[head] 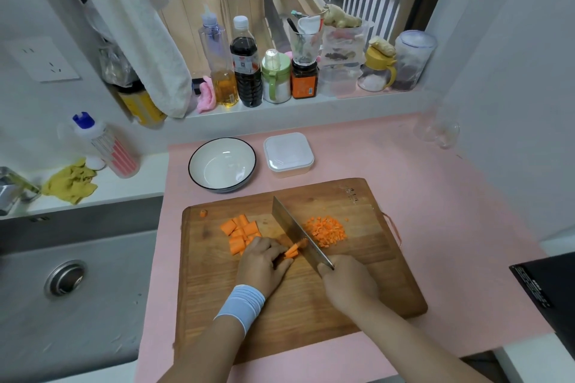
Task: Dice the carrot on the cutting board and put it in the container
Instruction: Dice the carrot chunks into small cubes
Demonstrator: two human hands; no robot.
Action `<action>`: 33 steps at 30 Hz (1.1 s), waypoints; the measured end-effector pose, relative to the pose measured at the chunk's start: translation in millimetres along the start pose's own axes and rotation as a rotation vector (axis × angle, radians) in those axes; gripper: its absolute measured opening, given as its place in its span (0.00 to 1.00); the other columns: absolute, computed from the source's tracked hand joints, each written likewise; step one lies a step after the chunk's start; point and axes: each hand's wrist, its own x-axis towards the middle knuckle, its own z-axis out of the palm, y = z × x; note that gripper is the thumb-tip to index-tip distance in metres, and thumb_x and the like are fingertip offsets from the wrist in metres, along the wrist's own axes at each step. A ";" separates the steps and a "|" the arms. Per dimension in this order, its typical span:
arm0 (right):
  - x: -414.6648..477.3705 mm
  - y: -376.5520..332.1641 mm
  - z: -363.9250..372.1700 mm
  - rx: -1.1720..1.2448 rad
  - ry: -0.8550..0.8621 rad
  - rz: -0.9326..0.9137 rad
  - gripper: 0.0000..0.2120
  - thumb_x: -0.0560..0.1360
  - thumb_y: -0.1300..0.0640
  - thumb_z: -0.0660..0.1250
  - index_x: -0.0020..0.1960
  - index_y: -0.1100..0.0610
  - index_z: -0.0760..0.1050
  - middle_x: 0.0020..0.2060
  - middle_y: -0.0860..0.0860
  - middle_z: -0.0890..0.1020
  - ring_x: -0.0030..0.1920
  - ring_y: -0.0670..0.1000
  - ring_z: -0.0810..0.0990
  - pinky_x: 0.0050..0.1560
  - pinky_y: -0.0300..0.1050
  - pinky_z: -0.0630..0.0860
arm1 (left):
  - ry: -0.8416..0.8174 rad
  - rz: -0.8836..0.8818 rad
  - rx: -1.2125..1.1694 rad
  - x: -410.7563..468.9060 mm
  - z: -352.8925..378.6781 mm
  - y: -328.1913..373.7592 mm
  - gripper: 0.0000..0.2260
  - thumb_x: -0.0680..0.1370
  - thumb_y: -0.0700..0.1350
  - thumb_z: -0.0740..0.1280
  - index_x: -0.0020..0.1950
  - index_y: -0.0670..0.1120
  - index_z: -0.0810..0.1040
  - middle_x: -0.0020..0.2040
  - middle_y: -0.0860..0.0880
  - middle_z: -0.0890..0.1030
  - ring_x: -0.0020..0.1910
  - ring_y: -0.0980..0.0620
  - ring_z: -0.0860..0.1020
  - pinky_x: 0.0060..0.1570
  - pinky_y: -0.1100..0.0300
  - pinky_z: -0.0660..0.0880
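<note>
A wooden cutting board lies on the pink counter. My left hand holds down a bundle of carrot strips with curled fingers. My right hand grips the handle of a cleaver whose blade stands on the strips right beside my left fingertips. Bigger carrot chunks lie to the left of the blade, and a heap of small carrot dice lies to its right. One small carrot end sits near the board's far left corner. Behind the board stands a lidded white square container.
A white bowl with a dark rim stands left of the container. A steel sink lies to the left, with a dish-soap bottle and yellow cloth behind it. Bottles and jars line the windowsill. A black cooktop is at right.
</note>
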 end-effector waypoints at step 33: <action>-8.2 -20.3 3.8 -0.049 0.026 0.017 0.13 0.82 0.47 0.58 0.43 0.47 0.77 0.37 0.45 0.81 0.41 0.48 0.80 0.40 0.45 0.74 | -0.013 0.060 -0.096 1.4 2.5 -13.0 0.07 0.72 0.46 0.74 0.48 0.49 0.80 0.46 0.54 0.79 0.48 0.53 0.74 0.48 0.53 0.75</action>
